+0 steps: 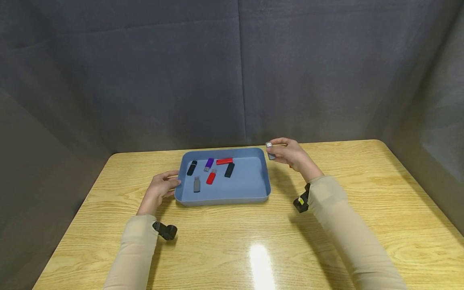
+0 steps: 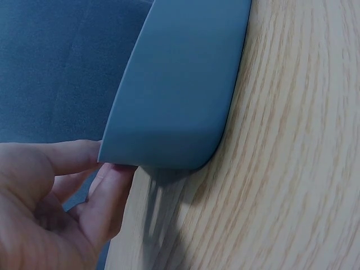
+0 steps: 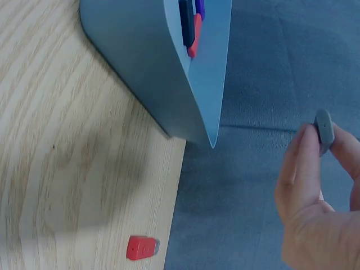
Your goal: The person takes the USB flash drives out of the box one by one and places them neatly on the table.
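Right hand (image 1: 290, 154) is pinching flat grey plastic USB stick (image 3: 324, 128), likely light, stiff, best held mid-body; left hand (image 1: 160, 188) gripping blue rectangular tray (image 1: 250, 183).

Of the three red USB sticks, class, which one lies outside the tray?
The red stick on the table, mostly hidden by the right hand in the head view; the other two red sticks lie inside the tray.

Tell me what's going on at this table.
A person's right hand pinches a gray USB drive in the air just right of the blue tray, while the left hand grips the tray's left end. Six more drives lie in the tray, and a red drive lies outside it on the table.
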`<act>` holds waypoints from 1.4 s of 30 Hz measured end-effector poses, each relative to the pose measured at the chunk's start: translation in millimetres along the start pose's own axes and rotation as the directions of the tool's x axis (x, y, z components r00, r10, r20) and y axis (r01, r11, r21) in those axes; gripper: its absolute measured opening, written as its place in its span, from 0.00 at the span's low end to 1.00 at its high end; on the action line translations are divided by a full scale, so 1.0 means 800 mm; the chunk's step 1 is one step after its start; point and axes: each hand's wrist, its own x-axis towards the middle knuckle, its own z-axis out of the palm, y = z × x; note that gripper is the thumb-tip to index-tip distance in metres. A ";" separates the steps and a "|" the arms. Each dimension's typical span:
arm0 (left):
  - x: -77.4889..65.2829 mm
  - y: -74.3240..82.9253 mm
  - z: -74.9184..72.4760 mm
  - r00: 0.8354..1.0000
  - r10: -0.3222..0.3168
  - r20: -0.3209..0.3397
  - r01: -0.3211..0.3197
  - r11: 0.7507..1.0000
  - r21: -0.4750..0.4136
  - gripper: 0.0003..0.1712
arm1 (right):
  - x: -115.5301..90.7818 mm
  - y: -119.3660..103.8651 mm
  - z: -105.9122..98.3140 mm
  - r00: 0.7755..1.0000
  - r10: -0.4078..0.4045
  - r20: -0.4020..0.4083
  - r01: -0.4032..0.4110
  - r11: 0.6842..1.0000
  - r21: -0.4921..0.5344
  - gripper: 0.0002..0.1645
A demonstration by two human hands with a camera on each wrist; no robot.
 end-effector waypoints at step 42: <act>0.000 -0.002 -0.001 1.000 -0.003 -0.008 0.003 1.000 -0.013 0.29 | -0.016 0.018 -0.077 0.996 0.048 -0.069 -0.039 0.991 0.125 0.34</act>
